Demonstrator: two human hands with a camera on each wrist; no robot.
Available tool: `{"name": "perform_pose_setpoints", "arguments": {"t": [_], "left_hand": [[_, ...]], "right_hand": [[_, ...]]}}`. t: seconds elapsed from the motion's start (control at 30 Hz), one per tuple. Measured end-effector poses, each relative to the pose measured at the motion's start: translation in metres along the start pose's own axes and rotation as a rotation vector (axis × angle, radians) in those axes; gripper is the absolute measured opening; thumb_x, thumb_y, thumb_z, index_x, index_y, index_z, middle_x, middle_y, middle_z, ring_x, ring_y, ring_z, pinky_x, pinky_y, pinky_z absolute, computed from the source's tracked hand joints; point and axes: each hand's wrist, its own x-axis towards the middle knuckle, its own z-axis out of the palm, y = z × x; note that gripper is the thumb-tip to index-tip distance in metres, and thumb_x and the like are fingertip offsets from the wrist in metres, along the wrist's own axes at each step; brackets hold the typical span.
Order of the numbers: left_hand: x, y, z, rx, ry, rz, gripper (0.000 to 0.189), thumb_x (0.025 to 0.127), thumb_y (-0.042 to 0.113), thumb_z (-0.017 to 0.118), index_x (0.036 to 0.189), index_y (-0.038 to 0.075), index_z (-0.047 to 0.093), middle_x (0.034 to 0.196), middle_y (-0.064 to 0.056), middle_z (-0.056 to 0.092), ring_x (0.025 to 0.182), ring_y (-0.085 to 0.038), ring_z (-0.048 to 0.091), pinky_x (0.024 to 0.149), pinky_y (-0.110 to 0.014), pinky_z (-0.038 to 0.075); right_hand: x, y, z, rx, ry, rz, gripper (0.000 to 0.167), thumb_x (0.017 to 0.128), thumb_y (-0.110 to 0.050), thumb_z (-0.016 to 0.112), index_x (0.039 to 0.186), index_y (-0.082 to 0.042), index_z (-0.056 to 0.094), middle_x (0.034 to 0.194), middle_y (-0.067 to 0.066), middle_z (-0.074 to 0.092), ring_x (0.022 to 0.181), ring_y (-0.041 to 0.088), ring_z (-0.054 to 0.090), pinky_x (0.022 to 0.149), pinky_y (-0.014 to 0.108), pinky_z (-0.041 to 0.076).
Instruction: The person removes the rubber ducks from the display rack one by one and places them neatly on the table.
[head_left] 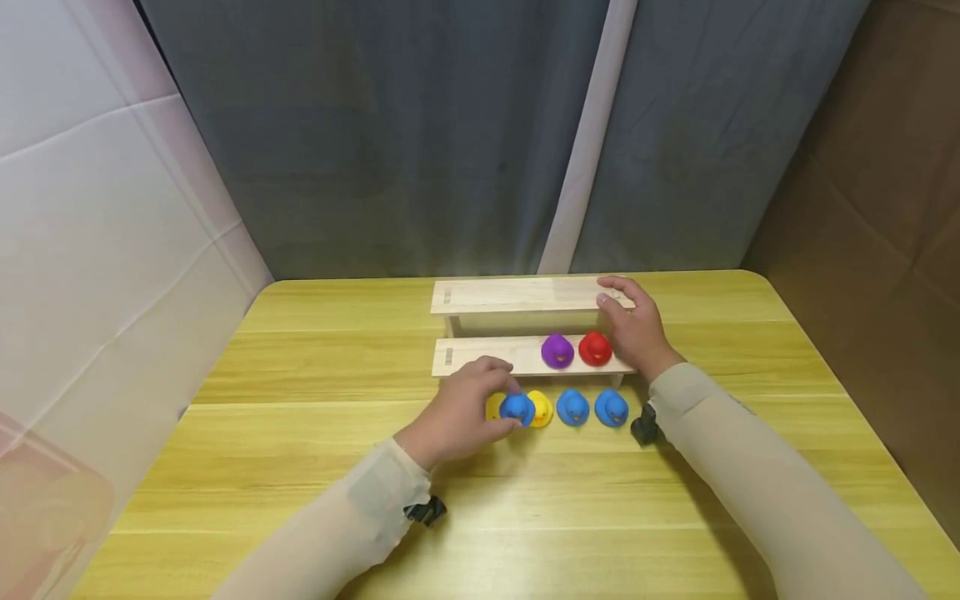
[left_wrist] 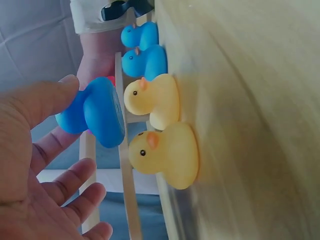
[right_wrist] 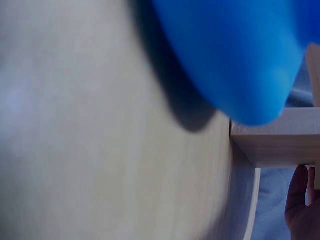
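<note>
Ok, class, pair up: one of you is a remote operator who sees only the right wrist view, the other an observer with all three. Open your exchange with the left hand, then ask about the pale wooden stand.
Operator: I see a big, rounded blue shape close up, but no left hand. What is it doing?
Observer: It pinches a blue, rubber-looking toy duck, lifted clear of the wood-grain table.
Operator: And the pale wooden stand: what is on it?
Observer: On its lower board, a purple toy duck and a red toy duck sit side by side.
</note>
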Motion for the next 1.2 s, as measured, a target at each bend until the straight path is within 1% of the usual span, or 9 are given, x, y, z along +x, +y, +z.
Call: {"name": "perform_pose_setpoints", "arguments": {"t": [0.17,0.27,0.4,0.5,0.6,0.73,0.83,1.07,1.2], "left_hand": [[-0.003,-0.001,0.004,0.005,-0.016,0.008,0.029,0.085,0.026,0.089,0.108,0.017,0.074,0.143,-0.012,0.061,0.135,-0.035,0.055,0.117,-0.059,0.038],[-0.004,-0.001,0.006,-0.002,-0.030,0.009,0.028,0.085,0.026,0.089,0.107,0.017,0.073,0.145,-0.014,0.059,0.136,-0.037,0.054,0.118,-0.058,0.038],[-0.005,-0.001,0.008,0.001,-0.036,0.015,0.028,0.084,0.026,0.090,0.105,0.016,0.073,0.147,-0.017,0.058,0.137,-0.040,0.053,0.119,-0.058,0.038],[-0.006,-0.001,0.009,0.007,-0.037,0.018,0.027,0.084,0.026,0.090,0.103,0.018,0.073,0.148,-0.017,0.058,0.138,-0.040,0.052,0.119,-0.059,0.037],[-0.007,-0.001,0.010,0.009,-0.041,0.019,0.027,0.084,0.027,0.091,0.102,0.019,0.073,0.148,-0.017,0.058,0.138,-0.041,0.052,0.120,-0.060,0.036],[-0.008,-0.001,0.011,0.008,-0.041,0.018,0.027,0.083,0.027,0.091,0.102,0.018,0.074,0.147,-0.017,0.058,0.138,-0.041,0.051,0.120,-0.060,0.035],[-0.009,-0.002,0.012,0.009,-0.037,0.019,0.027,0.083,0.026,0.091,0.101,0.019,0.074,0.147,-0.018,0.058,0.138,-0.041,0.051,0.119,-0.061,0.036],[-0.010,-0.002,0.013,0.006,-0.050,0.000,0.026,0.083,0.026,0.092,0.099,0.021,0.073,0.153,-0.015,0.055,0.145,-0.044,0.046,0.121,-0.064,0.033],[-0.011,-0.003,0.015,0.017,-0.052,0.006,0.025,0.083,0.027,0.092,0.099,0.021,0.073,0.153,-0.013,0.055,0.144,-0.043,0.046,0.121,-0.062,0.034]], "right_hand": [[0.000,0.000,0.000,-0.003,-0.002,0.002,0.039,0.104,-0.014,0.061,0.142,-0.002,0.061,0.150,0.015,0.054,0.074,0.003,0.047,0.100,0.024,0.037],[0.000,0.000,0.000,-0.006,0.001,0.003,0.039,0.104,-0.014,0.061,0.141,-0.002,0.061,0.150,0.015,0.054,0.082,0.005,0.050,0.104,0.028,0.037],[-0.001,0.000,0.001,-0.012,-0.001,-0.002,0.039,0.104,-0.013,0.060,0.141,0.000,0.060,0.152,0.017,0.054,0.114,0.011,0.046,0.117,0.036,0.030],[-0.001,-0.001,0.001,-0.007,-0.001,0.003,0.039,0.104,-0.013,0.061,0.141,-0.001,0.060,0.151,0.017,0.054,0.108,0.011,0.048,0.116,0.036,0.031],[-0.002,-0.001,0.001,-0.005,0.004,0.009,0.038,0.104,-0.014,0.061,0.141,-0.002,0.061,0.150,0.015,0.055,0.089,0.009,0.048,0.111,0.032,0.032],[-0.001,-0.002,0.000,-0.001,0.003,0.003,0.038,0.104,-0.014,0.061,0.141,-0.001,0.061,0.149,0.015,0.055,0.090,0.009,0.048,0.112,0.032,0.032],[-0.001,-0.002,0.000,0.003,-0.003,0.002,0.039,0.104,-0.013,0.061,0.141,0.000,0.061,0.150,0.015,0.054,0.106,0.009,0.047,0.113,0.031,0.031],[-0.001,-0.001,0.000,0.002,0.000,0.007,0.039,0.105,-0.015,0.060,0.141,-0.002,0.061,0.148,0.013,0.055,0.095,0.003,0.050,0.100,0.021,0.038],[-0.001,-0.002,0.000,0.013,-0.005,0.005,0.039,0.105,-0.014,0.060,0.141,-0.001,0.061,0.150,0.015,0.054,0.112,0.010,0.049,0.111,0.028,0.035]]}}
